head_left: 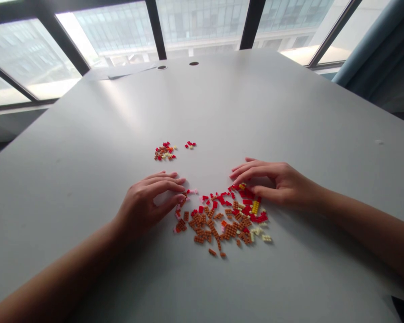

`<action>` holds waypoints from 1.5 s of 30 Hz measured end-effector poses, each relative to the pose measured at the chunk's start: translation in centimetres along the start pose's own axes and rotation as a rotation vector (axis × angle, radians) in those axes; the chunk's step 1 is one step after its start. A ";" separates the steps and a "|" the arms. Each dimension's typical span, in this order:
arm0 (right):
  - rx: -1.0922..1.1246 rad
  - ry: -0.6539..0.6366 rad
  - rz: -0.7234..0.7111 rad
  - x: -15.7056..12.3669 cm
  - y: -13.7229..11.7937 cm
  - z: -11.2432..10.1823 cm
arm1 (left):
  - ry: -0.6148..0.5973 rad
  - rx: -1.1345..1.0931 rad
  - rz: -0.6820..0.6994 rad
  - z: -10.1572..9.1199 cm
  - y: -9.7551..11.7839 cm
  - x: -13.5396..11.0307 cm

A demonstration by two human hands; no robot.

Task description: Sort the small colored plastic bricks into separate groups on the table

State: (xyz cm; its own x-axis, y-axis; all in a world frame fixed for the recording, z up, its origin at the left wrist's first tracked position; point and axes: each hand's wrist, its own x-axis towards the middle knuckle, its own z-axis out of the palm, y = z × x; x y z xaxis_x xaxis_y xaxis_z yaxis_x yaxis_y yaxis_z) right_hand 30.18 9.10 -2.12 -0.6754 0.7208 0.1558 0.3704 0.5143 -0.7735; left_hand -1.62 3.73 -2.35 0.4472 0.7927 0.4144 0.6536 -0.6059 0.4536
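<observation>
Table (205, 107), white and smooth, carries a loose brick heap (229, 230) toward its near side. Far beyond the heap stand windows (202, 27) in dark frames, with a blue-grey curtain (373, 54) hanging beyond it to the right. A pale sheet (131, 71) lies far beyond the heap, to its left.

The person's two hands flank the heap. The left hand (144, 197) is at its left edge, fingers gently bent and thumb a little apart from them, the tips just beside pink pieces (202, 199); no brick shows gripped there, though the tips hide some of the contact. The right hand (283, 181) reaches over the heap's far right edge, fingers loosely spread, thumb low among red bricks (247, 202); nothing seems pinched, and whether the thumb presses on a piece I cannot tell.

The heap itself is mostly studded brown bricks, lying scattered and overlapping. A small cluster (161, 150) sits beyond the heap to its left, and a tinier group (189, 143) lies beyond it, right of that cluster.

Smallest are single pieces: a yellow brick (255, 207) in the heap's right side, cream bricks (266, 238) at its right edge. All should handle as light, stiff, hard plastic, apt to skid on the slick top; opposite side walls, between thumb and forefinger, look the surest hold.
</observation>
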 end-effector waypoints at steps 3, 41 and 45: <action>-0.006 0.003 0.007 0.0 0.0 0.0 | -0.003 0.004 0.002 0.0 0.0 0.0; -0.014 -0.001 0.005 0.0 -0.2 0.0 | -0.015 0.001 -0.026 -0.1 0.2 0.1; -0.008 0.002 0.003 0.1 -0.2 0.0 | -0.013 0.006 -0.016 -0.1 0.2 0.0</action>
State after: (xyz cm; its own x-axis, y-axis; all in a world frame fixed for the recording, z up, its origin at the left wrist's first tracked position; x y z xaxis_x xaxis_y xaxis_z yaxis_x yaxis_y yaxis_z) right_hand 30.06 9.04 -1.96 -0.6732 0.7230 0.1548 0.3775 0.5161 -0.7688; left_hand -1.52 3.61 -2.12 0.4446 0.8032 0.3965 0.6645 -0.5926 0.4553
